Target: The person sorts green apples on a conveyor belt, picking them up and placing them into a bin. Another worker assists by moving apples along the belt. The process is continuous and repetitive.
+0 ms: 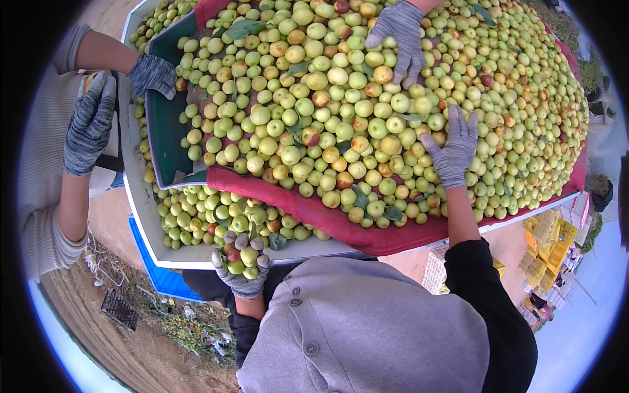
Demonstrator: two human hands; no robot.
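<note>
Left hand (241,265), gloved in grey knit, cupped palm-up at the near edge of the white sorting table (147,226), fingers curled loosely around a small handful of green fruits (241,257), one reddish among them; probably held so for keeping picked ones apart from the rest. Right hand (453,149), same glove, spread flat and open on the heap of green and yellow fruits (367,98), fingers splayed, gripping nothing, seemingly raking or feeling through the pile near its near edge. Heap piled high on a red cloth (341,226) folded over the table's near rim, likely as padding and to stop fruit rolling off. Scattered green leaves (244,27) among the fruit. Toward the left edge, a dark green tray (162,131) with loose fruit beside and below it. Little bare room on the surface: only the tray's floor and a strip of white rim. At the left edge, another person's gloved hands (88,124), one touching the tray's corner; a third gloved hand (401,39) resting on the heap at the far side. Blue crate (164,278) under the near left corner.
</note>
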